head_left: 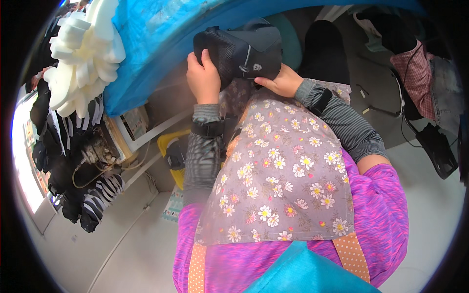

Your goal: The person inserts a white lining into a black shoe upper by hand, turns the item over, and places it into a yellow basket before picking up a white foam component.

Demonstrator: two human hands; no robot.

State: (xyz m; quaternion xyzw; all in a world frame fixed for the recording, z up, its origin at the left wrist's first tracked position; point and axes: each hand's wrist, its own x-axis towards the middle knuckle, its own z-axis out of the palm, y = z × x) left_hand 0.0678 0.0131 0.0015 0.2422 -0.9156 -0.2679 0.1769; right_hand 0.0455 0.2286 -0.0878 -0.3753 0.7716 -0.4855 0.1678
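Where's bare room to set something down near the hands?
On the blue cover, between the white foam pieces and the held black mesh item. Pale floor also shows bare beyond the purple right sleeve. Crowded: the left side, with foam and striped bundles.

Glare far left, curved edges, perhaps slight central haze.

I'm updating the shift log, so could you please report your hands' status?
Left hand gripping left end of black, mesh-textured fabric piece; right hand holding its lower right edge. Blue plastic sheeting beyond it; nothing visibly blocking hands.
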